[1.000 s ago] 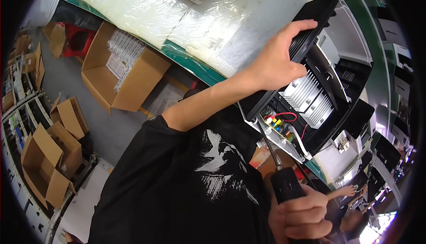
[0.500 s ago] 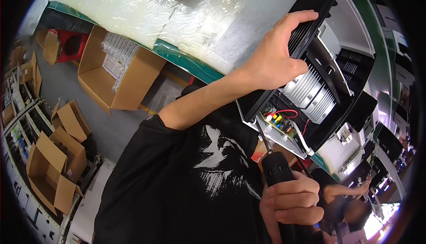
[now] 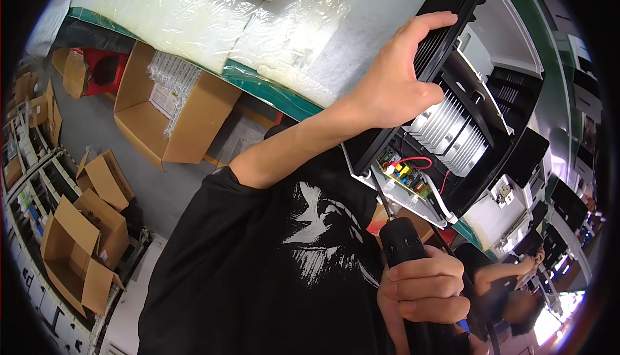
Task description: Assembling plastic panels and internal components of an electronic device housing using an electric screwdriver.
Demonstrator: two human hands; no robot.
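Observation:
My left hand (image 3: 394,77) grips the upper edge of a black device housing (image 3: 452,26) tilted up on the bench. Silver heat-sink fins (image 3: 445,129) and a small circuit board with red and white wires (image 3: 407,174) show inside it. My right hand (image 3: 423,294) is closed around the black handle of a screwdriver (image 3: 403,245). Its thin shaft points up, with the tip at the housing's lower left edge beside the circuit board.
A plastic-wrapped white surface (image 3: 271,26) with a green edge runs behind the housing. Open cardboard boxes (image 3: 168,110) stand on the grey floor at left. More black units (image 3: 529,155) line the bench at right, where another person's arm (image 3: 504,271) reaches in.
My right hand has risen with the screwdriver, bringing its tip up to the housing's lower edge. The left hand keeps its grip on the housing.

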